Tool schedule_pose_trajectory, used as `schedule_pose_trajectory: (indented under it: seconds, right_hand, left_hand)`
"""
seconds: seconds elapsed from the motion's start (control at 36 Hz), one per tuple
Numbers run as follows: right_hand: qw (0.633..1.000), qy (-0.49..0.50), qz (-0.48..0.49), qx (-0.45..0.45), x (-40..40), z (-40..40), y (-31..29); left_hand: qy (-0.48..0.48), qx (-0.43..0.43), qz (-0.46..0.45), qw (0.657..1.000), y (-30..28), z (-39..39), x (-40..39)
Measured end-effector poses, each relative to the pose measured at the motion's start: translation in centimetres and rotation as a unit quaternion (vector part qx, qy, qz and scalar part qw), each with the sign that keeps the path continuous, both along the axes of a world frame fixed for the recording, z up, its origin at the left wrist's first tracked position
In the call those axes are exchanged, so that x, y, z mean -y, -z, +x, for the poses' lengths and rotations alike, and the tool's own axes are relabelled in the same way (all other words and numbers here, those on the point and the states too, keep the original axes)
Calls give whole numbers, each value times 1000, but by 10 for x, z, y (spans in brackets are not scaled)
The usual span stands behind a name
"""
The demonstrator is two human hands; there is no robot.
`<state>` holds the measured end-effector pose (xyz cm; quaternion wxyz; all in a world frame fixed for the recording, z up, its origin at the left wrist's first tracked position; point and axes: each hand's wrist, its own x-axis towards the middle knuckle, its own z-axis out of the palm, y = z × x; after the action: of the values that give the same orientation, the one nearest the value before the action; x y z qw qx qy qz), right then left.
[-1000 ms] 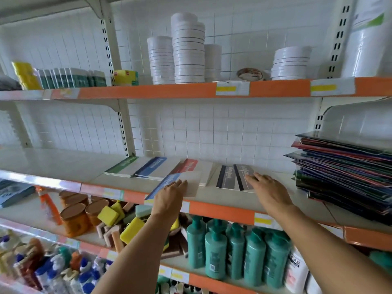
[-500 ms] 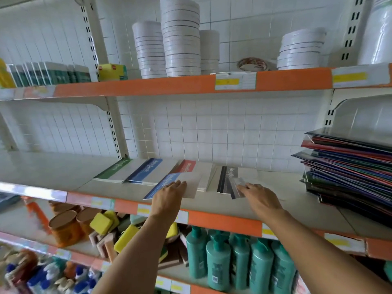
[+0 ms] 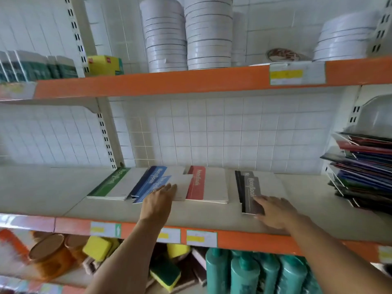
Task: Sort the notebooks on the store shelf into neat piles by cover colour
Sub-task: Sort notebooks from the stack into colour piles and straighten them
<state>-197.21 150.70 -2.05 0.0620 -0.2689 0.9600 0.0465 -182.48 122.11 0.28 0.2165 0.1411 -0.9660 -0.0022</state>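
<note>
- Four notebook piles are laid in a row on the middle shelf: green, blue, red, black.
- The top blue notebook is pressed by the left hand, fingers straight.
- The top black notebook is touched by the right hand, fingers extended.

Notebooks: paper, smooth covers, slight sheen. Shelf: painted metal, smooth, faintly glossy. Teal bottles: glossy plastic. Sponges: foam, rough scouring top.

Bare shelf left of green notebook; folder stack blocks right.
</note>
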Motion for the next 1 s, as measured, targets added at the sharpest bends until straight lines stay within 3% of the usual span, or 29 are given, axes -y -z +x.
schedule_pose_trajectory:
  seconds: [0.14,0.39,0.47,0.72,1.0]
  right_hand:
    - [999,4,33,-9,9,-5,-2]
    - [997,3,48,-54,29,-26,0]
    - [998,6,28,-64,33,-29,1]
    - [995,19,5,-102,45,-23,4]
    - [988,45,-26,-144,74,-20,5]
  left_hand:
    - [13,-16,19,1000,6,-6,20]
    - [-3,-13,-24,1000,14,-16,54]
    - [8,10,28,1000,10,-18,50]
    - [45,157,60,985,22,-26,75]
    - [100,154,37,982,28,-45,107]
